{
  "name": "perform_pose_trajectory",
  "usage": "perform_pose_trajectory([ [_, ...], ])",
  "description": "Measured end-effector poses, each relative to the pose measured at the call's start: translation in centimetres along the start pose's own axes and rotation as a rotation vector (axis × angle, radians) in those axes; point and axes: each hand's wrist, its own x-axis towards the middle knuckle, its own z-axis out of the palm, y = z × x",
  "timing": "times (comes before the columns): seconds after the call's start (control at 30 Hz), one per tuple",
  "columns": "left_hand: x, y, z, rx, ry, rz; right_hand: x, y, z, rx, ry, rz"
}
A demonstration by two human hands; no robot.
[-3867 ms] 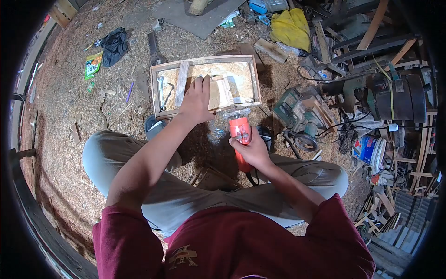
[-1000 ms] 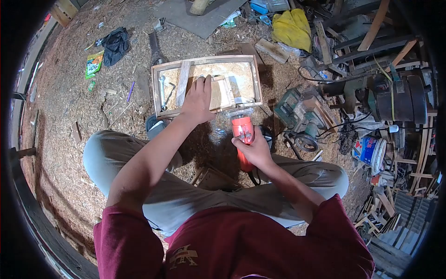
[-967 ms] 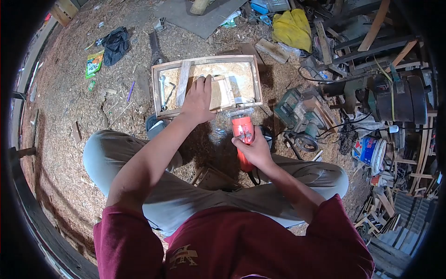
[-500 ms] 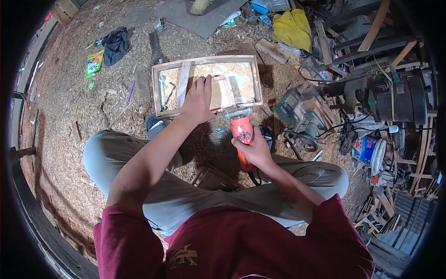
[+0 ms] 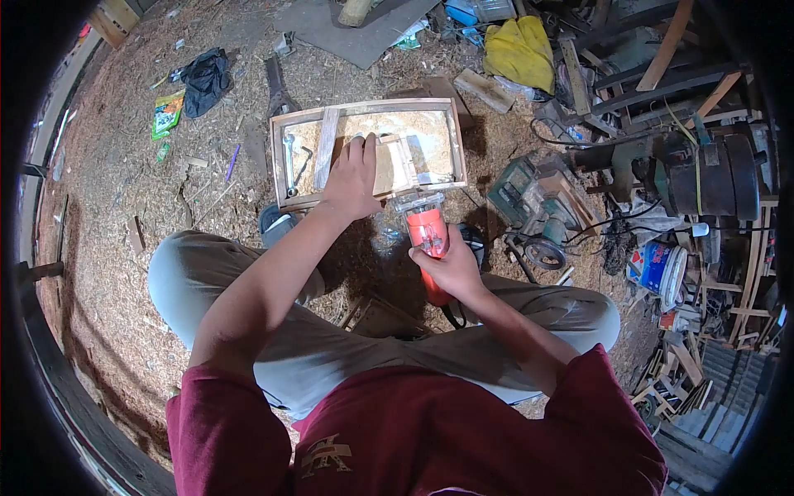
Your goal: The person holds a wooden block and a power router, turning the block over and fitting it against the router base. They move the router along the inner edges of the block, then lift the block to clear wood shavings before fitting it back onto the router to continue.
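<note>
My right hand is wrapped round the red body of a trim router. Its clear base points away from me and meets the near right part of a wooden piece. My left hand grips that piece, with its fingers bent over the top; the thumb side is partly hidden. The piece lies across a shallow wooden tray with sawdust in it. Left of my left hand, inside the tray, are a wooden strip, a wrench and a hex key.
A green power tool rests on the ground to the right, with cables near it. Beyond it are a motor-like machine and a blue-and-white bucket. A yellow sack lies far right, a black bag far left.
The trim router and my right hand have shifted slightly to the left along the wooden piece's near edge. My left hand has stayed in place.
</note>
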Motion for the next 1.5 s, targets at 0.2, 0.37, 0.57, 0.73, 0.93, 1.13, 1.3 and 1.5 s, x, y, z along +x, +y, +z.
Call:
perform_pose_trajectory([
  [0.2,0.0,0.2,-0.4,-0.003,-0.031,-0.021,0.0,0.0,0.0,0.028,0.017,-0.024],
  [0.37,-0.2,0.2,-0.2,0.012,-0.004,-0.014,0.2,0.4,0.1,-0.008,0.003,-0.014],
  [0.57,-0.1,0.1,-0.2,0.013,-0.002,-0.008,0.0,-0.6,-0.3,-0.033,0.004,0.010],
  [0.73,-0.1,0.1,0.0,0.030,0.000,-0.012,0.0,-0.7,-0.4,-0.041,-0.012,0.044],
  [0.93,-0.1,0.3,-0.4,0.026,-0.022,-0.019,0.2,0.1,0.0,-0.005,0.006,-0.001],
  [1.13,-0.1,0.3,-0.6,0.012,-0.034,-0.019,0.2,0.2,0.1,-0.006,0.015,-0.002],
  [1.3,-0.1,0.2,-0.5,0.010,-0.029,-0.019,0.2,0.2,0.0,-0.015,0.009,0.000],
  [1.5,-0.2,0.3,-0.4,0.014,-0.018,-0.024,0.3,0.3,0.1,-0.018,0.011,-0.003],
])
